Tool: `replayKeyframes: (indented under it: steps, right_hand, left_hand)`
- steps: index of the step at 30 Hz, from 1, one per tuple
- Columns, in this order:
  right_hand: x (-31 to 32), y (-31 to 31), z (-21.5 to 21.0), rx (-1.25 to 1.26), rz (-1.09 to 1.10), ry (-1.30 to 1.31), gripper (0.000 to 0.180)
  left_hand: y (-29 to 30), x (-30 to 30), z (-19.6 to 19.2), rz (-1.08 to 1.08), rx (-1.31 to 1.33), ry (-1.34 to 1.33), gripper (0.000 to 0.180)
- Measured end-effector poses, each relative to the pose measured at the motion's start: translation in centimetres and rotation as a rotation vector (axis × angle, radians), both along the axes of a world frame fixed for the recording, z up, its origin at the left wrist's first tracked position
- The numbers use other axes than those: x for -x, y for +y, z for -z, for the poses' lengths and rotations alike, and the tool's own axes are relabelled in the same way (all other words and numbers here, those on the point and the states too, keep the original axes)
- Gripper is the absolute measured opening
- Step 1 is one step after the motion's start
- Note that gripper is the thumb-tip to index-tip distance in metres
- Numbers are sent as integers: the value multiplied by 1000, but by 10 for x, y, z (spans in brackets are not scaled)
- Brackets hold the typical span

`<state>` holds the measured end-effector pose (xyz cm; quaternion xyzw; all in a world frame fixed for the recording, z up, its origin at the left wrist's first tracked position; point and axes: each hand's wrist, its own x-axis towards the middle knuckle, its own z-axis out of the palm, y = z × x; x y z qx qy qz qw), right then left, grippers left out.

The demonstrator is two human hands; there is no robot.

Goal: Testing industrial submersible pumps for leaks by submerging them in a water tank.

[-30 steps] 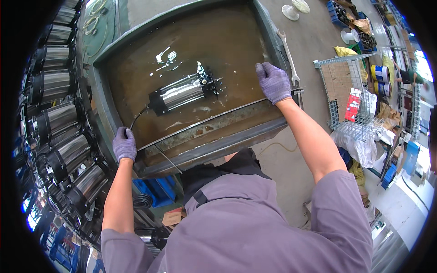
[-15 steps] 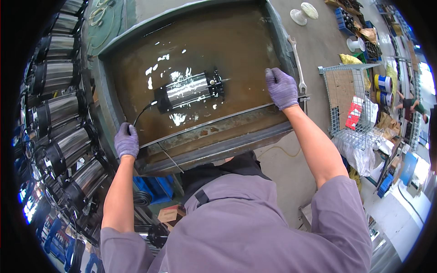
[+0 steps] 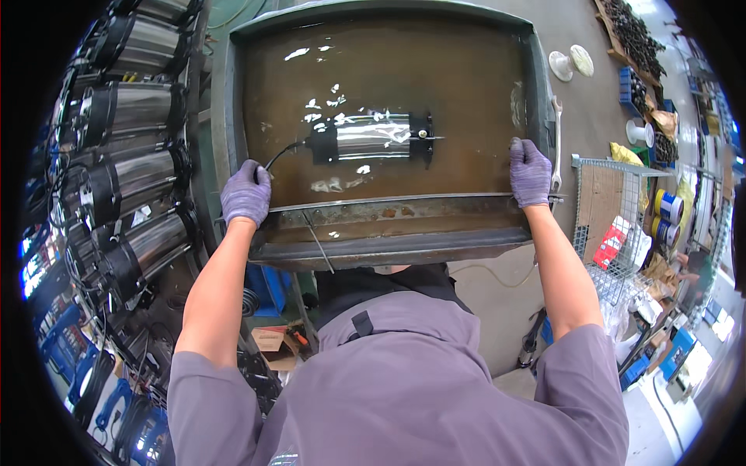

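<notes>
A steel tank (image 3: 542, 85) of brown water lies before me. In it sits a shiny cylindrical motor (image 3: 373, 138) with black ends, a black cable (image 3: 281, 154) running from its left end. A thin metal bar (image 3: 388, 201) crosses the tank's near part between my hands. My left hand (image 3: 247, 193), in a purple knit glove, is closed at the left wall, by the bar's left end and the cable. My right hand (image 3: 531, 172), gloved alike, is closed at the right wall by the bar's other end. What the fingers hold is hidden. A thin rod (image 3: 318, 242) slants over the near rim.
An open-end wrench (image 3: 556, 147) lies along the right rim. Several similar motors (image 3: 136, 105) are racked on the left. To the right stand a wire basket (image 3: 602, 210) with a red-and-white package and white spools (image 3: 561, 66) on the floor. A blue crate (image 3: 270, 289) sits below the tank.
The view has turned, so the tank now looks level and farther right. Both hands stay closed near the bar's ends; the motor remains in the water.
</notes>
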<state>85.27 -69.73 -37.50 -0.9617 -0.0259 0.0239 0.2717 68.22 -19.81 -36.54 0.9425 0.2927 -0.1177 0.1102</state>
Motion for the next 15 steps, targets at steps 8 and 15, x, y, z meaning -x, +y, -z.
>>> replayKeyframes:
  steps: [8,15]
  right_hand:
    - [1,1,5,-10,-6,-22,36]
    - [-1,-1,8,-1,-1,12,37]
  left_hand:
    - [1,-2,-5,-40,-2,37,26]
    - [0,0,-4,-23,-2,2,24]
